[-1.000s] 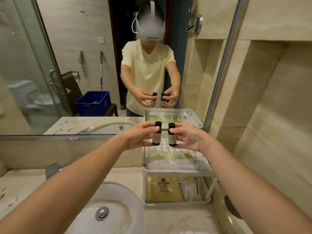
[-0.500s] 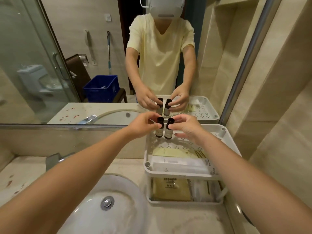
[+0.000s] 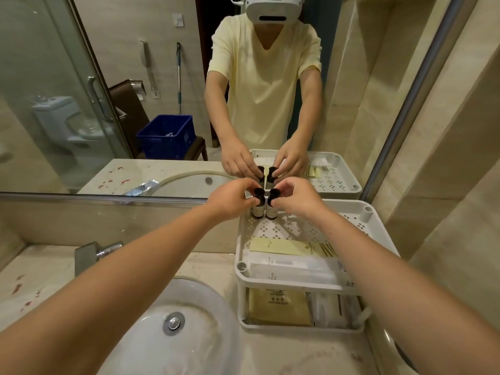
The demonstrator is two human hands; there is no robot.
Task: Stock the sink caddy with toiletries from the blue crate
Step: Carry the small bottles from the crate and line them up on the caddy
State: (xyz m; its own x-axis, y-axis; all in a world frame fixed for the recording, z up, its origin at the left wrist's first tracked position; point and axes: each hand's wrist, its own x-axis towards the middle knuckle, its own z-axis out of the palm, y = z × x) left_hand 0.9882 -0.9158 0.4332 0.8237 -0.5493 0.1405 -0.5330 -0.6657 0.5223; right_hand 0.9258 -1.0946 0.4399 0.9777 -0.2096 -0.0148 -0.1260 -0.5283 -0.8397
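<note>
A white two-tier sink caddy (image 3: pixel 378 234) stands on the counter at the right of the basin. My left hand (image 3: pixel 230 201) pinches one small dark bottle (image 3: pixel 257 209) by its black cap. My right hand (image 3: pixel 297 200) pinches a second dark bottle (image 3: pixel 272 211) the same way. Both bottles stand upright side by side at the back left corner of the caddy's top tray, their bases at the perforated floor. Flat sachets and a long white packet (image 3: pixel 292 266) lie at the tray's front. The blue crate (image 3: pixel 166 136) shows only as a reflection in the mirror.
A white basin (image 3: pixel 173 334) with a metal drain lies below my left arm, a chrome tap (image 3: pixel 94 253) behind it. The mirror rises right behind the caddy, a tiled wall at the right. More packets (image 3: pixel 278 307) fill the caddy's lower tier.
Both hands have carried the two bottles down and back, from above the top tray to its back left corner. My view has tilted downward.
</note>
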